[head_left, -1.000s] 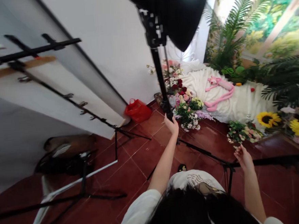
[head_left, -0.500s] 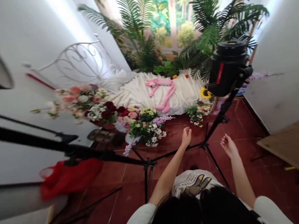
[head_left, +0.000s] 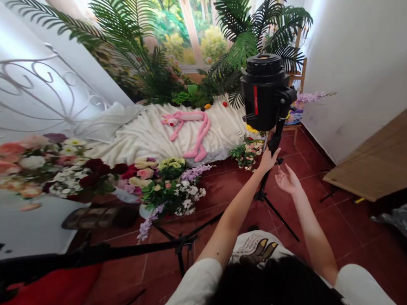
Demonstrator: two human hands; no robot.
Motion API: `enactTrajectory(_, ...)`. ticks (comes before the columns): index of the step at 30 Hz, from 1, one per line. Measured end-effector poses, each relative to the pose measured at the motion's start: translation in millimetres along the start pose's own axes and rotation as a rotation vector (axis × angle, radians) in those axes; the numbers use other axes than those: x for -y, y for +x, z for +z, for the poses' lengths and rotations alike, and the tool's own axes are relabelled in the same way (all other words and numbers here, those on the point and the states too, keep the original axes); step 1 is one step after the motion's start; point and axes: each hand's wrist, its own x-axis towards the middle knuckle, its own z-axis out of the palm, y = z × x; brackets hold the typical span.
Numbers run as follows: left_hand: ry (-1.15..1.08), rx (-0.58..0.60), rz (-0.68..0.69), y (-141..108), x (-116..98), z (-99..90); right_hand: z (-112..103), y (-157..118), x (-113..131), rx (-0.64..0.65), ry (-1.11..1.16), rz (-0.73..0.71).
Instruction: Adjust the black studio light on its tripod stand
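A black studio light with a red stripe stands upright on a black light stand. My left hand is closed around the upper pole of the stand, just below the light. Right of the pole, my right hand is open, palm up with fingers spread, close to a small knob and holding nothing. Behind them, a pink plush toy lies on a cream draped blanket.
Flower bunches line the blanket's front edge. A second black stand crosses the lower left above a red bag. Palm fronds rise behind the light. Cardboard leans at the right, near a wooden chair.
The view has turned right and come closer to the light. My left hand has reached forward and taken hold of the stand's pole; my right hand has moved up near it.
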Motion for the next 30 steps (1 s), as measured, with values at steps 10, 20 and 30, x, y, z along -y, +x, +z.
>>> enactTrajectory(10, 0.037, 0.006, 0.011, -2, 2, -1.0, 21, 14, 23, 0.029, 0.15, 0.115)
enactTrajectory(20, 0.017, 0.0, 0.009, -3, -4, -2.4, 26, 12, 35, -0.073, 0.187, 0.178)
enactTrajectory(30, -0.013, 0.027, 0.059, 0, -5, -2.8, 12, 26, 13, -0.344, -0.886, -0.756)
